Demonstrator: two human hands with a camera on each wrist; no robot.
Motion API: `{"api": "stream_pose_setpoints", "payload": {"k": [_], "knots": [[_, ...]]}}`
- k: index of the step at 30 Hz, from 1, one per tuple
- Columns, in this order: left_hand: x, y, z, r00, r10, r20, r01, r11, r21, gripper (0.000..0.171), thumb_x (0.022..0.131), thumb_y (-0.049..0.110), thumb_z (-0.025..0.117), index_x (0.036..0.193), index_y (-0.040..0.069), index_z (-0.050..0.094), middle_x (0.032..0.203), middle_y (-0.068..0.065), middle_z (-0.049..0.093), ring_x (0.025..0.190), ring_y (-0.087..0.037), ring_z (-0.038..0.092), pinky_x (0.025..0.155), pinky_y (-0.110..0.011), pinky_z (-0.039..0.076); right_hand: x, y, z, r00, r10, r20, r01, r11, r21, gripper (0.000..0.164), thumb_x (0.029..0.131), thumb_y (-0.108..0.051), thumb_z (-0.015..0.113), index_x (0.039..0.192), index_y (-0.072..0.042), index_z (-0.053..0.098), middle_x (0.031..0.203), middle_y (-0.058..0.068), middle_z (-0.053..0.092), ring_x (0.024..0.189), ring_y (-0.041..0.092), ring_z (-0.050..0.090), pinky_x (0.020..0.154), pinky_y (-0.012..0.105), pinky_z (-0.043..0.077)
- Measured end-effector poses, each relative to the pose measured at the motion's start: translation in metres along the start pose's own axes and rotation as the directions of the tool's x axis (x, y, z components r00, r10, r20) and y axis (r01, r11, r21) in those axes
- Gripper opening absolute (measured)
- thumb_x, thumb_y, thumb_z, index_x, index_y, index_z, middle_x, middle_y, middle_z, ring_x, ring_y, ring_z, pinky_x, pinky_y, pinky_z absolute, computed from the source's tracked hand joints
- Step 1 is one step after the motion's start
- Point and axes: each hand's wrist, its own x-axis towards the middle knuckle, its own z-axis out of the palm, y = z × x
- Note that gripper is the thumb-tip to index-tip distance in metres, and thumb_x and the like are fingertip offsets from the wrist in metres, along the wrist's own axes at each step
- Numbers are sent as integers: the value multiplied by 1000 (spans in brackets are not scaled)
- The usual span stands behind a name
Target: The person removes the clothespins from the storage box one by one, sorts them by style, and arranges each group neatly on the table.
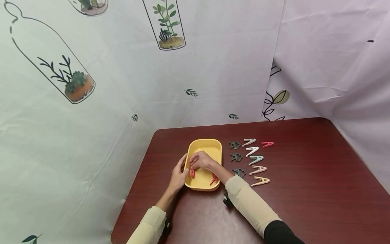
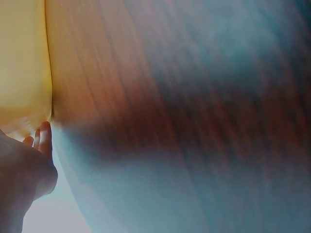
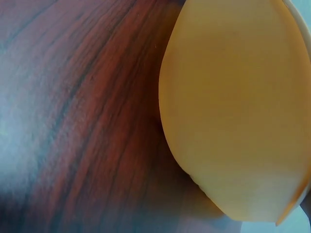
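Note:
A yellow plastic tray [image 1: 210,149] sits on the table left of the rows of clips. My left hand [image 1: 178,177] holds its left side, with the fingers along the outer wall and the thumb at the rim. Inside the tray is my right hand [image 1: 201,160], its fingers bent downward at the left wall. A red clothespin [image 1: 192,174] lies right at those fingertips; whether they pinch it is hidden. Toward the tray's near right corner are more red clothespins [image 1: 214,179], partly overlapping. The right wrist view shows only the outer wall of the tray [image 3: 233,107] and the table.
Right of the tray, several dark green clips [image 1: 236,157] stand in a column. Beside them runs a column of white, green, pink and cream clothespins [image 1: 256,160]. A single red clothespin [image 1: 267,144] lies farther right. The dark red table [image 1: 304,189] meets a patterned cloth backdrop [image 1: 213,74].

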Motion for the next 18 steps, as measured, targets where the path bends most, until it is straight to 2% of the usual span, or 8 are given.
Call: {"api": "stream_pose_setpoints", "payload": {"k": [4, 10, 14, 18], "knots": [[1, 2, -1, 1000, -6, 10, 6, 1000, 13, 72, 95, -15, 54, 162, 8, 44, 155, -22, 54, 132, -36, 59, 101, -31, 50, -3, -1, -6, 1000, -8, 22, 9, 999, -46, 22, 82, 16, 79, 103, 12, 75, 95, 20, 78, 85, 21, 75, 78, 34, 62], [1, 2, -1, 1000, 5, 10, -5, 999, 37, 71, 94, -15, 54, 162, 6, 44, 152, -24, 56, 129, -38, 61, 97, -32, 53, -8, -3, -16, 998, -10, 55, 20, 985, -169, 19, 82, 12, 81, 101, 7, 80, 92, 13, 80, 82, 16, 75, 77, 29, 60], [0, 0, -1, 1000, 8, 10, -9, 999, 33, 72, 94, -15, 54, 162, 7, 44, 152, -24, 56, 129, -38, 62, 96, -30, 53, -11, -7, -20, 998, -27, 62, 45, 947, -318, 16, 80, 8, 85, 92, -2, 83, 84, 4, 79, 77, 11, 73, 71, 23, 57], [0, -1, -1, 999, 39, 8, -39, 999, 28, 71, 93, -15, 54, 161, 3, 44, 152, -28, 55, 129, -42, 60, 96, -30, 52, -15, -14, -27, 992, -85, 95, 117, 902, -415, 15, 79, 4, 89, 85, -8, 83, 80, -2, 78, 74, 7, 71, 69, 21, 55]]}}
